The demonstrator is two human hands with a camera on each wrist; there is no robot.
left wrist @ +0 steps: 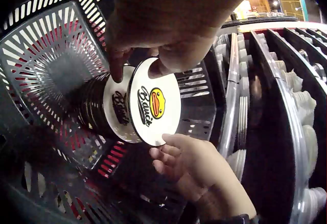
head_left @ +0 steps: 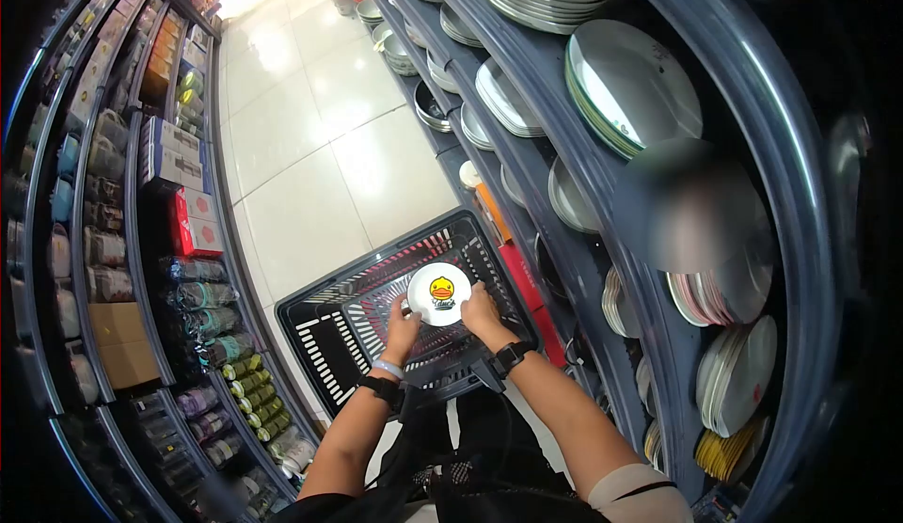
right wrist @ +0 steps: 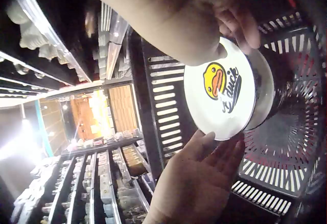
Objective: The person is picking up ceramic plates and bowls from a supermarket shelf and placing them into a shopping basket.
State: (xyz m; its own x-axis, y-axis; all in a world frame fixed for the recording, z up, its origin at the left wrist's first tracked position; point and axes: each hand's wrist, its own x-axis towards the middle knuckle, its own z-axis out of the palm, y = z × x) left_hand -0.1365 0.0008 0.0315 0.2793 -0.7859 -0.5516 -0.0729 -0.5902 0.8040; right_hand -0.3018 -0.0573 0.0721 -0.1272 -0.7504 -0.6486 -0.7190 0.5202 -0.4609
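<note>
A white round plate (head_left: 435, 309) with a yellow duck face and black lettering is held over the black basket (head_left: 310, 309). My left hand (head_left: 403, 327) pinches its left edge and my right hand (head_left: 482, 312) its right edge. In the left wrist view the top plate (left wrist: 166, 98) is tilted off another duck plate (left wrist: 116, 112), which tops a dark-sided stack in the basket. The right wrist view has both hands, the left (right wrist: 196, 183) and the right (right wrist: 204, 24), at opposite edges of the plate (right wrist: 217, 106).
Shelves with stacked plates (head_left: 649, 90) run along the right. On the left, shelves carry boxes (head_left: 174, 156) and packed goods. Tiled floor (head_left: 301, 175) stretches ahead between them. A red item (head_left: 522, 283) is beside the basket's right side.
</note>
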